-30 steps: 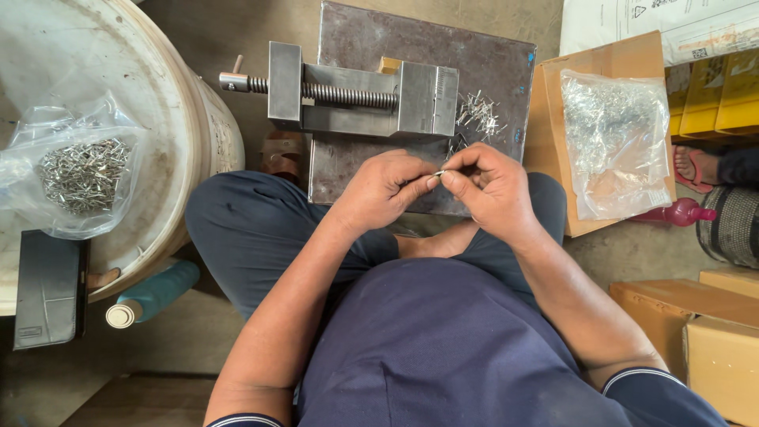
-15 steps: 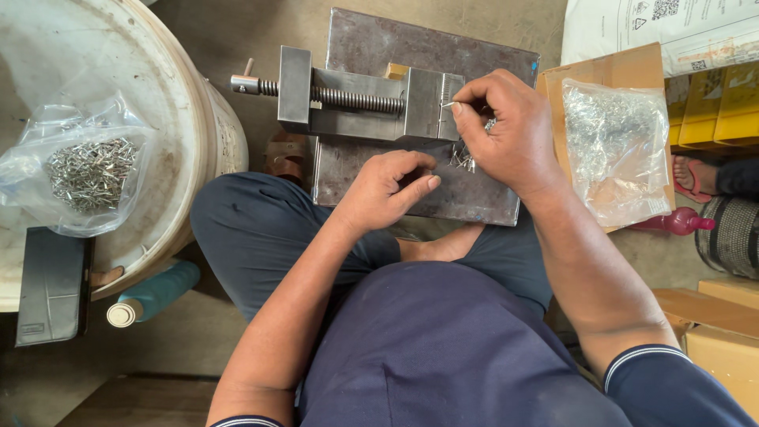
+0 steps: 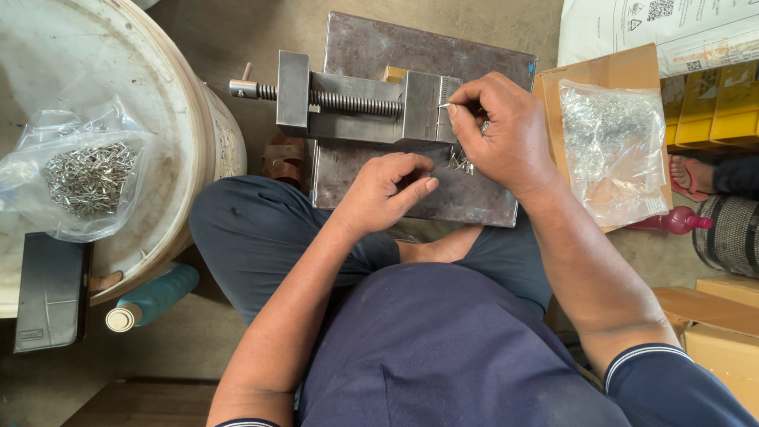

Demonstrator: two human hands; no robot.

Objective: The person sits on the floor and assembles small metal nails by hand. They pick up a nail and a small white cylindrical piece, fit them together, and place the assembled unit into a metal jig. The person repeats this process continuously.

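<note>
A worker sits cross-legged on the floor behind a small steel vise that rests on a dark metal plate. The right hand pinches a tiny metal pin between thumb and forefinger, fingers closed tight on it, and holds its tip right at the gap of the vise jaws. A small heap of loose pins lies on the plate just under that hand. The left hand rests lower on the plate's near part, fingers curled loosely inward; whether it has anything in it cannot be told.

To the worker's right, a clear plastic bag of shiny metal parts lies in an open cardboard box, with yellow cartons beyond it. To the left, a second clear bag of pins sits on top of a large white drum, a dark flat case rests at the drum's near edge, and a teal bottle lies on its side on the floor below. Another person's sandalled foot shows at the far right edge.
</note>
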